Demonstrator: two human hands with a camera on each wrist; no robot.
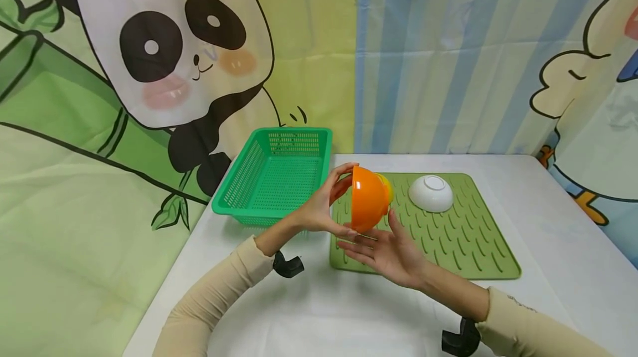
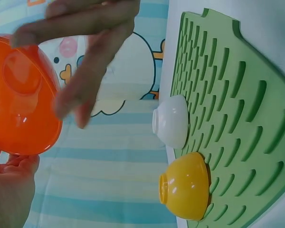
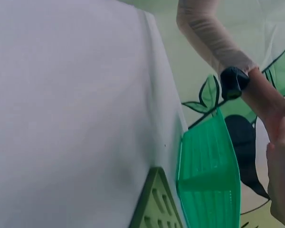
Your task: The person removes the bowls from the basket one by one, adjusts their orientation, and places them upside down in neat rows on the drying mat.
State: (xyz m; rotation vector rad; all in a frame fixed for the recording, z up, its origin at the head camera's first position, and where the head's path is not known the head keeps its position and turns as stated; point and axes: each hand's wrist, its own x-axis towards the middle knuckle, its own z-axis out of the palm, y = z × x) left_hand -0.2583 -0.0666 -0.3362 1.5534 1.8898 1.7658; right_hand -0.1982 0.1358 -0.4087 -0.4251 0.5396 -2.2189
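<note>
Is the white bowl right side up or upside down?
Upside down. The white bowl rests rim-down on the green mat, with its round foot ring facing up. The yellow bowl beside it is flipped too.

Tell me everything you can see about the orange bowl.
The orange bowl is glossy and looks like plastic, round with a small foot ring on its base. It is held in the air above the near left corner of the green mat, tipped on its side with its rim toward the left. The left hand grips its rim with fingers above and thumb below; the right hand lies open just beneath it.
</note>
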